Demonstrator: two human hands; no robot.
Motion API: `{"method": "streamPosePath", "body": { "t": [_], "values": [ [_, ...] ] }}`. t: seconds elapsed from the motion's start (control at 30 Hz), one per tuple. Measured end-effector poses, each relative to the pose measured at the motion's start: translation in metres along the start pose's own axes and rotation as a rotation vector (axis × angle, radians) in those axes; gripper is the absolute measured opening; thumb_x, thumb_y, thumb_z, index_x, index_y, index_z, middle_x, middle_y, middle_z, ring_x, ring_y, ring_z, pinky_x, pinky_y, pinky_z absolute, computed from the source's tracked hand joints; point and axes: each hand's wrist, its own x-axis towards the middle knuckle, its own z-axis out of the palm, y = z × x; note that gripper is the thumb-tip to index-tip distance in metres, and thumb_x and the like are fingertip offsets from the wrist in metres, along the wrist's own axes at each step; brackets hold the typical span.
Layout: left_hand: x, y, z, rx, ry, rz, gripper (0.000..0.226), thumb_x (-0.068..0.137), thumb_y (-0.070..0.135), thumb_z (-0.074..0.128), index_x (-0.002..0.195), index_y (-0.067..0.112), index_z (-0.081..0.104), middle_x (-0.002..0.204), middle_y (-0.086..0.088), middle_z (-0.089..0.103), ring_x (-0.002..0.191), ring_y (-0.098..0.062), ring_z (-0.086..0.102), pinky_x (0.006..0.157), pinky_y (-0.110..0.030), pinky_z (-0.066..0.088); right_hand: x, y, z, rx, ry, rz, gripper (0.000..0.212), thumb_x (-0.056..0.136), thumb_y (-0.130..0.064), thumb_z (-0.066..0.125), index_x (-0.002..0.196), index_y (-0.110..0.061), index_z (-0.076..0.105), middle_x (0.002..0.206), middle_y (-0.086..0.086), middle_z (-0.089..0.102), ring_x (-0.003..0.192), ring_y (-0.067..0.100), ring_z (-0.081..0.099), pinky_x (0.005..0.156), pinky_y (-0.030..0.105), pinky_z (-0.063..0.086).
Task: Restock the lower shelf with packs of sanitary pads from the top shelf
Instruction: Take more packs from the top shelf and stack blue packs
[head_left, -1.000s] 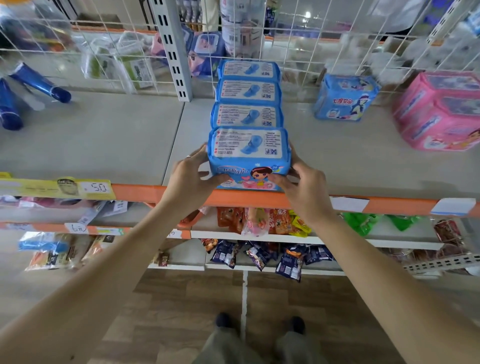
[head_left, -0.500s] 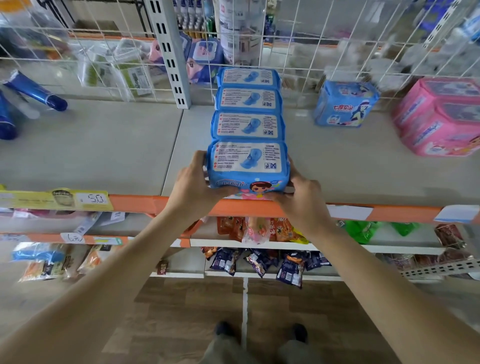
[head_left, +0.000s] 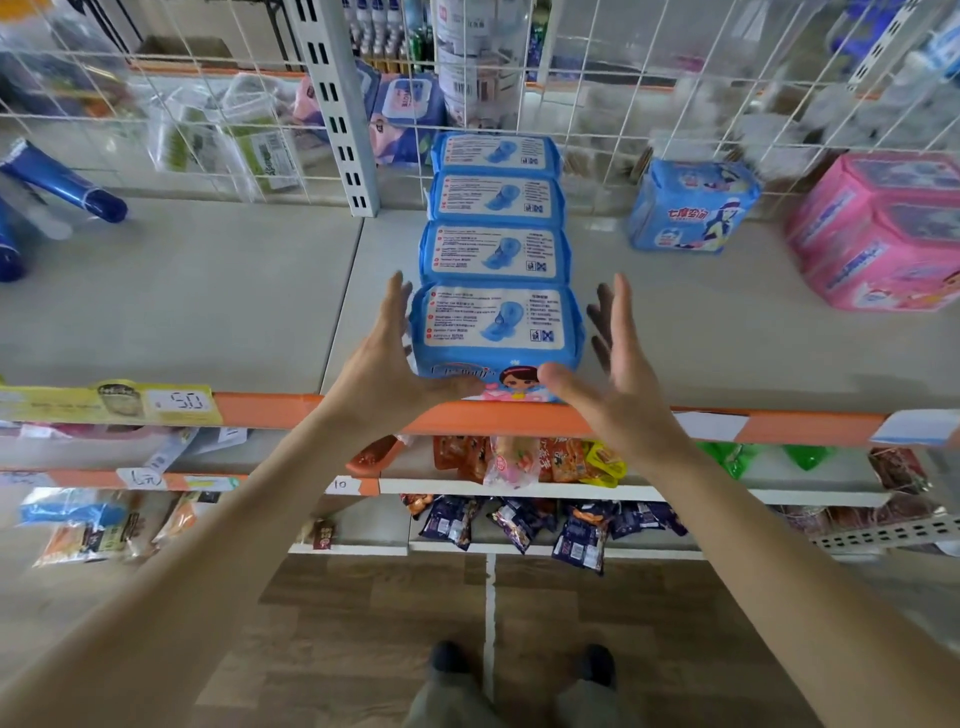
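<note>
Four blue pad packs (head_left: 496, 249) sit in one row on the shelf (head_left: 208, 306), running from the orange front edge (head_left: 467, 418) straight back to the wire grid. White label panels face up. The left hand (head_left: 387, 358) and right hand (head_left: 618, 364) flank the front pack (head_left: 496, 332), fingers straight and spread, thumbs at its front face.

- Blue tube (head_left: 62, 179) lies on the grey shelf board at far left, cap end toward the front.
- Yellow price label (head_left: 106, 404) marked "50" is fixed to the orange shelf edge (head_left: 270, 410).
- White wire mesh panel (head_left: 675, 104) stands behind the shelf, beside a slotted white upright (head_left: 337, 104).
- Snack packets (head_left: 524, 462) hang on the tiers below.
- Wood-pattern floor (head_left: 363, 623) lies beneath.
</note>
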Motion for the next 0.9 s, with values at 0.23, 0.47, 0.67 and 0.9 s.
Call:
{"method": "streamPosePath", "body": {
  "t": [0.23, 0.47, 0.67, 0.9],
  "values": [
    [0.005, -0.003, 0.007, -0.072, 0.03, 0.116, 0.083, 0.075, 0.017, 0.086, 0.144, 0.023, 0.04, 0.124, 0.013, 0.061, 0.117, -0.002, 0.059, 0.094, -0.025, 0.056, 0.005, -0.02, 0.025, 0.142, -0.006, -0.026, 0.054, 0.105, -0.023, 0.045, 0.142, -0.041, 0.011, 0.125, -0.03, 0.047, 0.109, -0.024, 0.051, 0.087, 0.0, 0.041],
    [0.004, -0.009, 0.0, -0.073, 0.023, 0.075, 0.074, 0.078, 0.011, 0.083, 0.139, 0.029, 0.044, 0.114, 0.027, 0.061, 0.107, 0.014, 0.059, 0.093, -0.015, 0.053, 0.006, -0.008, 0.017, 0.119, -0.005, -0.009, 0.061, 0.105, -0.036, 0.042, 0.158, -0.017, 0.019, 0.144, -0.016, 0.051, 0.13, -0.003, 0.051, 0.107, 0.02, 0.044],
    [0.003, -0.007, 0.003, -0.014, 0.042, 0.026, 0.066, 0.081, 0.016, 0.082, 0.137, 0.025, 0.049, 0.108, 0.031, 0.061, 0.1, 0.011, 0.063, 0.091, -0.023, 0.057, 0.007, -0.01, 0.021, 0.129, -0.014, 0.026, 0.045, 0.107, -0.033, 0.04, 0.151, -0.029, 0.033, 0.134, -0.018, 0.059, 0.125, 0.0, 0.056, 0.104, 0.023, 0.048],
    [-0.039, 0.024, 0.008, 0.314, 0.29, 0.029, 0.083, 0.089, 0.047, 0.068, 0.154, 0.025, 0.023, 0.152, 0.001, 0.041, 0.135, -0.022, 0.043, 0.107, -0.05, 0.045, -0.015, -0.044, -0.015, -0.222, -0.099, 0.065, 0.078, 0.097, -0.06, 0.041, 0.159, -0.03, 0.005, 0.165, -0.015, 0.015, 0.147, -0.003, 0.016, 0.125, 0.034, 0.012]
  ]
}}
